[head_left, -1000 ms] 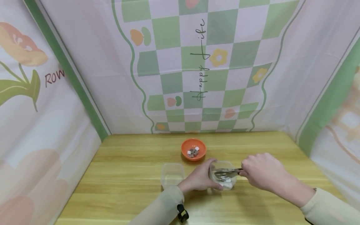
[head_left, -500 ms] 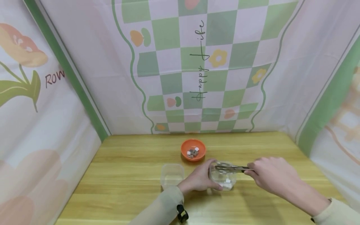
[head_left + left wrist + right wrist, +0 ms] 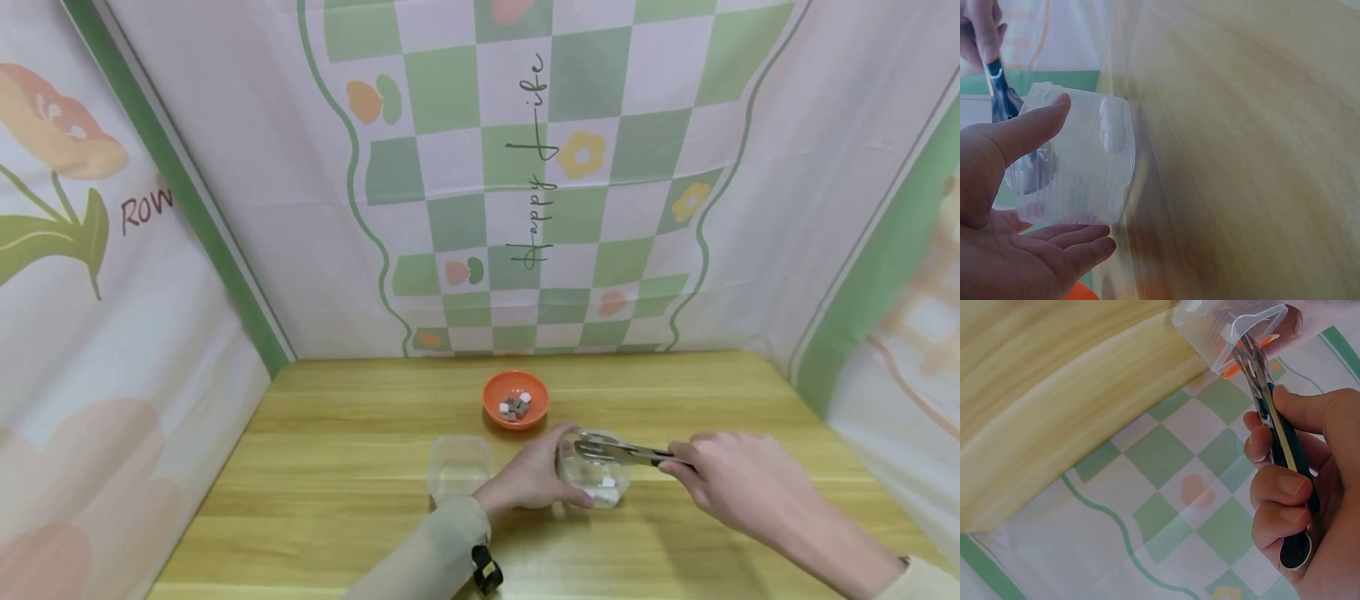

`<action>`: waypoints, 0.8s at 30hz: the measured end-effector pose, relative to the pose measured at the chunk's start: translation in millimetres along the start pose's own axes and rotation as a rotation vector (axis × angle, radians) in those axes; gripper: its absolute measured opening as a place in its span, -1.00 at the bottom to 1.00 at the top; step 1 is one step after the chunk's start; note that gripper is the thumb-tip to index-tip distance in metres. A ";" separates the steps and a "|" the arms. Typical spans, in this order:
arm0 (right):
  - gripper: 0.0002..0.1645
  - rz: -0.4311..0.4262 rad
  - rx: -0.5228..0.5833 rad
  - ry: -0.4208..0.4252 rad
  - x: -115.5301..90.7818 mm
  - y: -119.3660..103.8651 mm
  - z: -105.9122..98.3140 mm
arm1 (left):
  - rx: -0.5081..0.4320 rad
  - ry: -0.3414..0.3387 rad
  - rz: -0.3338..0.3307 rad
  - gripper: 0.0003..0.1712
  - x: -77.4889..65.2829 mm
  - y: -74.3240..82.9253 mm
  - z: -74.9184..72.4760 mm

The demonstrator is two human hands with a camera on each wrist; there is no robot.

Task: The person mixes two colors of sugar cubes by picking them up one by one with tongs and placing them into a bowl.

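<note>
My left hand (image 3: 534,477) grips a clear plastic container (image 3: 1075,181), thumb on one side and fingers on the other. The container is tilted, its mouth towards my right hand. Several small white cubes (image 3: 606,492) lie low inside it; through the wall in the left wrist view they form a short row. My right hand (image 3: 757,483) holds metal tongs (image 3: 1282,434) with dark handle parts, fingers wrapped round the arms. The tongs' tips reach into the container's mouth, above the white cubes. Whether anything is between the tips, I cannot tell.
Behind the container stands an orange bowl (image 3: 491,390) with several brown and white cubes (image 3: 514,407). A second clear container (image 3: 460,450) sits left of my left hand, partly behind the forearm. Printed curtains (image 3: 517,300) border the wooden table (image 3: 337,433) at the back and sides.
The tongs have lifted from the white cubes to the upper part of the container. My right hand has drawn back to the right. The left hand and container stay put.
</note>
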State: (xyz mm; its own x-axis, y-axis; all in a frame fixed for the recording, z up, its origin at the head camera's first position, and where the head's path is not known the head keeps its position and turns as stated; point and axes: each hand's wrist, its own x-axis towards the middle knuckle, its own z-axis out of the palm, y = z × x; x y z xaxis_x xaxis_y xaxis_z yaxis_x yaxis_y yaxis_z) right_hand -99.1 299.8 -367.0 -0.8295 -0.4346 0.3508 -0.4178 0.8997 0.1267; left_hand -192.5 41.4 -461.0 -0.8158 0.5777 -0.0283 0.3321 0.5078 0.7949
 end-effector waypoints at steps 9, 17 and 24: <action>-0.57 0.021 0.010 0.074 -8.6 -2.7 2.8 | 0.009 0.002 0.007 0.23 -1.3 0.1 -0.4; -0.57 0.037 0.014 0.092 -14.1 -3.0 3.0 | 0.009 0.007 0.006 0.25 -0.7 0.9 0.6; -0.57 0.048 0.002 0.132 -16.8 -1.7 -0.3 | 0.002 0.006 0.003 0.26 -1.0 2.3 -0.3</action>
State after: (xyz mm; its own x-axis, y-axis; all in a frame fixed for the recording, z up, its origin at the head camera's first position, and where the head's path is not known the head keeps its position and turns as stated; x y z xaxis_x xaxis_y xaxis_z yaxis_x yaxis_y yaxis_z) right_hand -84.4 305.6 -372.7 -0.7926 -0.3820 0.4752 -0.3800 0.9190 0.1049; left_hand -191.1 41.8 -458.9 -0.8176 0.5753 -0.0228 0.3349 0.5073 0.7940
